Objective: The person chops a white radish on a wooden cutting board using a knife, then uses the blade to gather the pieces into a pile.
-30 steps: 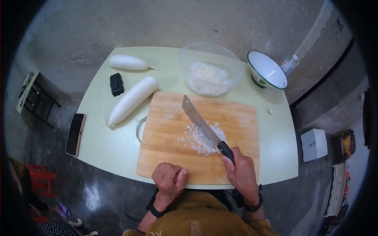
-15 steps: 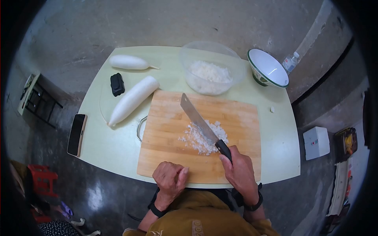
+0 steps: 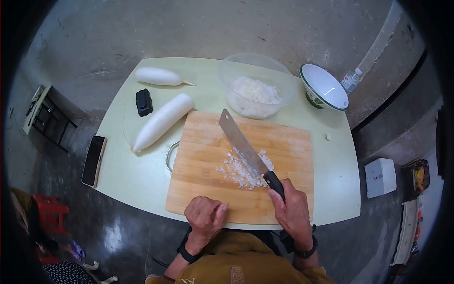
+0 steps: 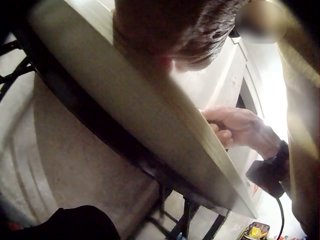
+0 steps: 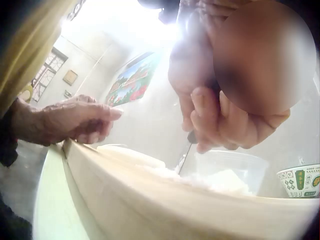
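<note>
The right hand (image 3: 292, 208) grips the black handle of a knife (image 3: 242, 145), its blade slanting up-left over finely chopped white pieces (image 3: 236, 171) on a wooden cutting board (image 3: 203, 156). At the board's near edge rests the left hand (image 3: 204, 217), fingers curled around nothing and thumb to the right. In the right wrist view, the right hand's fingers (image 5: 220, 117) wrap the handle, and the left hand (image 5: 70, 120) is at the board's edge. The left wrist view shows the left hand (image 4: 175, 32) close up, partly dark, with the right hand (image 4: 245, 127) beyond.
Behind the board stand a clear bowl (image 3: 257, 110) of white shreds and a green-rimmed bowl (image 3: 324, 87). Two white radishes (image 3: 163, 122), a black case (image 3: 144, 102) and a phone (image 3: 94, 161) are at the left. A bottle (image 3: 350, 80) stands at the back right.
The knife has shifted slightly, its blade tip a little farther toward the back of the board and its handle a little to the right. The left hand stays at the board's edge.
</note>
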`<state>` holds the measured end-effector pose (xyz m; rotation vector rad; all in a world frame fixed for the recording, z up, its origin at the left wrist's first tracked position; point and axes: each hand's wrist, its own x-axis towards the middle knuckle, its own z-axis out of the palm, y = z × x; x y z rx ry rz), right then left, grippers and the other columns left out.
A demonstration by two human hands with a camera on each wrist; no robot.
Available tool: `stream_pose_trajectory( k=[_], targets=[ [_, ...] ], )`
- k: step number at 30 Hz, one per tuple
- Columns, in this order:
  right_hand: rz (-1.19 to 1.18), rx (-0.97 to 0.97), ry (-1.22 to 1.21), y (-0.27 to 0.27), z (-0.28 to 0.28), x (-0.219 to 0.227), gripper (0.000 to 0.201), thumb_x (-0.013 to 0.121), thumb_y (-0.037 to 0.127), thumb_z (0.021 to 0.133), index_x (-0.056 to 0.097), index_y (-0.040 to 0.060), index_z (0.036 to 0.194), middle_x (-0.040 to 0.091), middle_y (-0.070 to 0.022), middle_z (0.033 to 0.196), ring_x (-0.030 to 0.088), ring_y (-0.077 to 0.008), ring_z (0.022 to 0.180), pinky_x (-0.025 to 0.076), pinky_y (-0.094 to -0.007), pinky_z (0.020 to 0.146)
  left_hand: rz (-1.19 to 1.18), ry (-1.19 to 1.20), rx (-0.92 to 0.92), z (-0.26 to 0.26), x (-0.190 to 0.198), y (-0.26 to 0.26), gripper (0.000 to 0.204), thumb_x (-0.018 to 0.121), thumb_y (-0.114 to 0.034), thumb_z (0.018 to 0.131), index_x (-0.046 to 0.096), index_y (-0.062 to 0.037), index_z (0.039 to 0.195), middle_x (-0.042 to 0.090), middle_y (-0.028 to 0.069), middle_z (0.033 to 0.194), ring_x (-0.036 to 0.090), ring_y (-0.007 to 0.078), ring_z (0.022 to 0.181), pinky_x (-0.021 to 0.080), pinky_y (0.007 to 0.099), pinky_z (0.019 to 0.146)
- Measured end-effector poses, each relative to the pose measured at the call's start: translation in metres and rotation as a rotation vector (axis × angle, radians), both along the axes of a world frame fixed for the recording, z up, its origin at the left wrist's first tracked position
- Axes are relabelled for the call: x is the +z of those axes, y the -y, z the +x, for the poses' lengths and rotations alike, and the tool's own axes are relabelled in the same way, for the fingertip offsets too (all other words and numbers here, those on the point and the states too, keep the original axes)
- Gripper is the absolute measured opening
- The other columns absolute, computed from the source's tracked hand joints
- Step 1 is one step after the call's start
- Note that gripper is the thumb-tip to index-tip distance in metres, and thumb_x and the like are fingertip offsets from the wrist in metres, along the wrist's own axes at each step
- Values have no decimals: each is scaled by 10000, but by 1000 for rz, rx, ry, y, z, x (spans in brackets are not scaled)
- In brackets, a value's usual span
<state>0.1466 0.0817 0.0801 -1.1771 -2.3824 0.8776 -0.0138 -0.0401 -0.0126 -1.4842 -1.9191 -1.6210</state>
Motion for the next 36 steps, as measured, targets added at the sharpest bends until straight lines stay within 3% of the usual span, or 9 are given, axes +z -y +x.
stream_pose_trajectory(
  k=[2, 7, 9, 11, 17, 20, 36],
  targets=[
    [123, 60, -9, -3, -1, -12, 179, 602, 149, 922, 531, -10, 963, 552, -232, 629, 568, -439, 588, 422, -486, 541, -15, -1, -2, 0, 1, 2, 170, 718, -89, 786, 578, -43, 701, 518, 75, 603, 498, 266, 540, 378, 366, 509],
    [15, -5, 30, 0, 2, 4, 187, 609, 154, 919, 534, -9, 969, 569, -229, 654, 582, -433, 608, 435, -482, 552, -27, 13, 10, 0, 0, 1, 155, 724, -74, 764, 585, -50, 700, 528, 71, 615, 511, 273, 554, 391, 374, 521],
    [-1, -23, 14, -2, 4, 0, 191, 613, 157, 917, 535, -8, 973, 577, -228, 665, 587, -431, 616, 440, -479, 556, 15, 5, 6, 1, 0, -1, 199, 707, -118, 824, 573, -37, 701, 513, 79, 593, 491, 262, 528, 374, 362, 501],
    [76, 36, 23, -6, 5, -16, 192, 623, 156, 912, 541, -4, 980, 584, -223, 675, 590, -425, 619, 446, -471, 560, -2, 18, 5, 2, 0, 2, 180, 710, -105, 804, 577, -43, 698, 520, 77, 604, 501, 271, 542, 381, 372, 510],
    [111, -66, -46, 1, 11, -1, 185, 634, 147, 905, 547, 5, 985, 585, -212, 670, 596, -412, 624, 451, -463, 563, -23, 24, 21, 2, -1, 2, 181, 715, -107, 797, 580, -48, 692, 528, 76, 614, 511, 282, 558, 386, 380, 518],
    [151, -34, 15, -3, 13, -16, 181, 635, 147, 906, 549, 13, 993, 588, -205, 682, 597, -410, 629, 454, -457, 565, -20, 16, 13, 2, 0, 1, 181, 716, -103, 801, 579, -48, 695, 527, 76, 615, 509, 281, 557, 384, 379, 517],
    [152, -31, -58, 3, 18, -9, 135, 618, 110, 909, 542, 22, 980, 588, -198, 696, 592, -407, 618, 447, -446, 545, -22, 0, 6, 1, 0, 1, 153, 714, -50, 782, 578, -45, 712, 530, 76, 628, 507, 279, 563, 381, 373, 521]
  ],
)
